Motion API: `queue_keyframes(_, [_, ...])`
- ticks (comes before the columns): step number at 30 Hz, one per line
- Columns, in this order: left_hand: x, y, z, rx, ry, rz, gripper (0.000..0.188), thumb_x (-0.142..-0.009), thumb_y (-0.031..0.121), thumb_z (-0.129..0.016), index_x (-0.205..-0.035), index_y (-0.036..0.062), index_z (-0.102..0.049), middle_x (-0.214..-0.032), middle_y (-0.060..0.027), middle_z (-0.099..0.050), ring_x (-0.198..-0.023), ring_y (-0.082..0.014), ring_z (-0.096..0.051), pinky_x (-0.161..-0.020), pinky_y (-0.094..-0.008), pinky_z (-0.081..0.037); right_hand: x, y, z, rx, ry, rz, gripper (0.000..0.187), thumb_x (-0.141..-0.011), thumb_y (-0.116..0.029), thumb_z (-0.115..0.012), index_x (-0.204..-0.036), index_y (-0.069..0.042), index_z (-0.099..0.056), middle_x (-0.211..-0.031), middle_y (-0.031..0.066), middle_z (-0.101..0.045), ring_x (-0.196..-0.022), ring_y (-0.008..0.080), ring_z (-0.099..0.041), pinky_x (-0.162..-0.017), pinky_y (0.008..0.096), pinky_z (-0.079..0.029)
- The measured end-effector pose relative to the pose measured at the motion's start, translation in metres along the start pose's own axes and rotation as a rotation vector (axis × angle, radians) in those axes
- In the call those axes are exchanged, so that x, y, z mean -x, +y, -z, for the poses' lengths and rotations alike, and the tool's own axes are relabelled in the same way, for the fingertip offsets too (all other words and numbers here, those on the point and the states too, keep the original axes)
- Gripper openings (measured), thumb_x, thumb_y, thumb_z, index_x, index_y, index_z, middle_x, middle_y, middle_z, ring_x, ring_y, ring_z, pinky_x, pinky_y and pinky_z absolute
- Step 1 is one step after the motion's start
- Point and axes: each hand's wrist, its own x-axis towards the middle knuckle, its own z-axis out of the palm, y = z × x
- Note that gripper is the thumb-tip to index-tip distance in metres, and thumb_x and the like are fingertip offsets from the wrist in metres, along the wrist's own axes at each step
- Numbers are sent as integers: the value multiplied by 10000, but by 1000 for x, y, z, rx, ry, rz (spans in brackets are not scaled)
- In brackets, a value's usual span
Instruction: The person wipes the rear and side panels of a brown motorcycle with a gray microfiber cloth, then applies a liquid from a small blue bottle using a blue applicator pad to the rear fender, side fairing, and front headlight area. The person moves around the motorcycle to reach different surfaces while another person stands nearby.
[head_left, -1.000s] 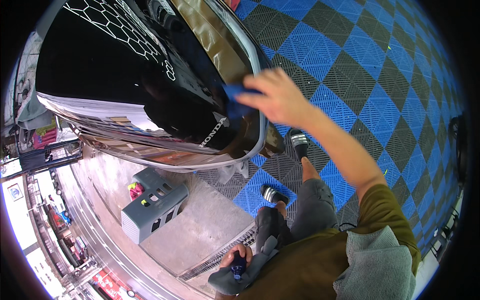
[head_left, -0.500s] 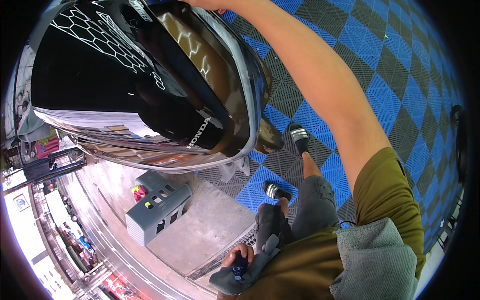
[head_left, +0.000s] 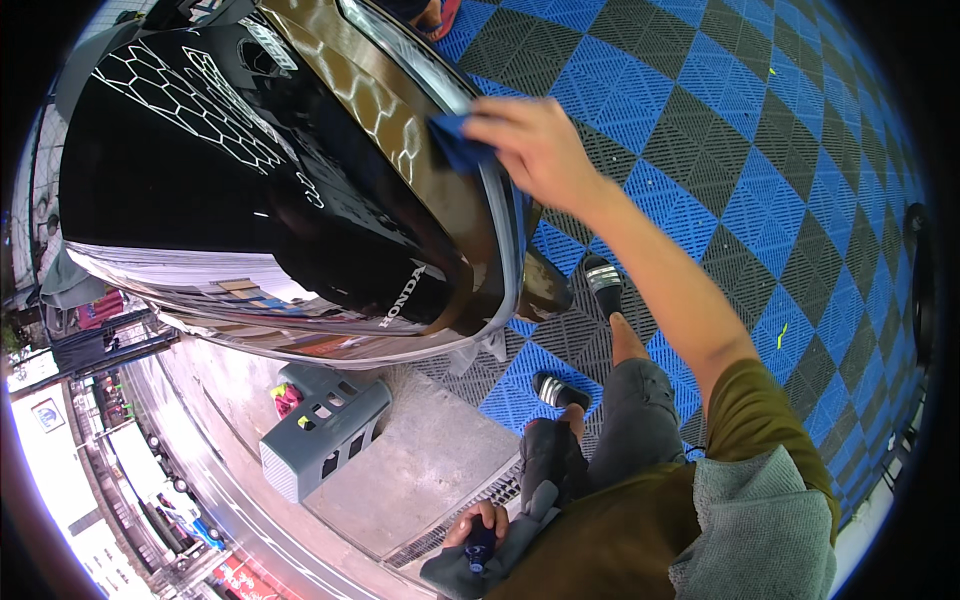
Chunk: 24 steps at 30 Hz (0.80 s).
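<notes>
My right hand (head_left: 540,150) presses a folded blue cloth (head_left: 458,143) on the brown side strip of a glossy vehicle front (head_left: 190,160), close to its pale headlamp edge. The fingers pinch the cloth and are a little blurred. Low in the view, my left hand (head_left: 468,524) is closed round a small dark blue bottle (head_left: 480,545). A grey cloth (head_left: 455,575) hangs around that hand and bottle. Another grey towel (head_left: 755,530) is draped over my right shoulder. Light patterns of hexagons reflect in the vehicle's black panel.
Blue and dark grey floor tiles (head_left: 690,130) lie right of the vehicle. A grey plastic step (head_left: 325,430) stands on concrete ahead, with small coloured items on it. Beyond runs a road (head_left: 215,470) with parked vehicles. Part of another person (head_left: 430,18) shows at the top edge.
My right hand has come back from the top edge, nearer to me along the vehicle's side, and the blue cloth now shows. The left hand still holds the bottle.
</notes>
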Motion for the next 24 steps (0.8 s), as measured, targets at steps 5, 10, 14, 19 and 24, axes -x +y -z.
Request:
queue_keyframes(5, [-4, 3, -23, 11, 86, 11, 476, -950, 537, -573, -932, 73, -471, -834, -58, -469, -695, -130, -396, -641, -258, -330, -158, 33, -16, -121, 84, 189, 276, -819, -40, -576, -1069, -104, -674, -936, 130, -647, -868, 350, -658, -724, 447, -537])
queue_keyframes(10, [-5, 0, -36, -29, 99, 8, 487, -943, 554, -578, -929, 78, -475, -840, -62, -480, -689, -131, -398, -635, -260, -329, -159, 29, -8, -102, 100, 185, 256, -816, -36, -574, -1044, -95, -673, -934, 129, -656, -865, 353, -658, -730, 452, -531])
queue_keyframes(14, [-3, -3, -29, -27, 78, 15, 503, -939, 576, -576, -922, 83, -479, -837, -64, -484, -667, -129, -389, -615, -263, -318, -63, 19, -6, -1, 81, 46, 377, -791, -34, -648, -1132, -191, -682, -1162, 5, -664, -995, 239, -655, -800, 410, -494])
queue_keyframes(19, [2, -4, -15, -12, 119, 24, 491, -903, 540, -631, -904, 63, -514, -827, -90, -505, -689, -121, -397, -615, -239, -310, 83, -61, 15, -26, 70, -223, 399, -727, -37, -689, -1094, -193, -665, -1212, 23, -638, -1108, 221, -623, -851, 415, -400])
queue_keyframes(24, [12, -8, -5, -17, 110, 28, 489, -905, 540, -629, -903, 65, -513, -827, -90, -505, -680, -118, -387, -607, -237, -303, 105, -90, 24, -2, 3, -201, 369, -742, -35, -679, -1079, -185, -673, -1218, 26, -633, -1120, 207, -617, -909, 422, -385])
